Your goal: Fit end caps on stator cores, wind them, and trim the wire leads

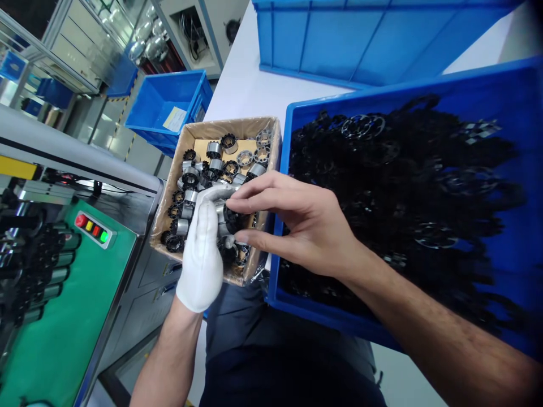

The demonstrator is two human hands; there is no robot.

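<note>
My left hand, in a white glove, is closed round a small silver-and-black ring part over a cardboard box. My bare right hand pinches the same part from the right with thumb and fingertips. The box holds several similar round parts, silver sleeves with black toothed rings. To the right, a blue bin is heaped with black ring-shaped parts.
A green machine panel with red, yellow and green buttons stands at the left. A second blue bin sits at the back on the white table. Another blue crate rests beyond the box.
</note>
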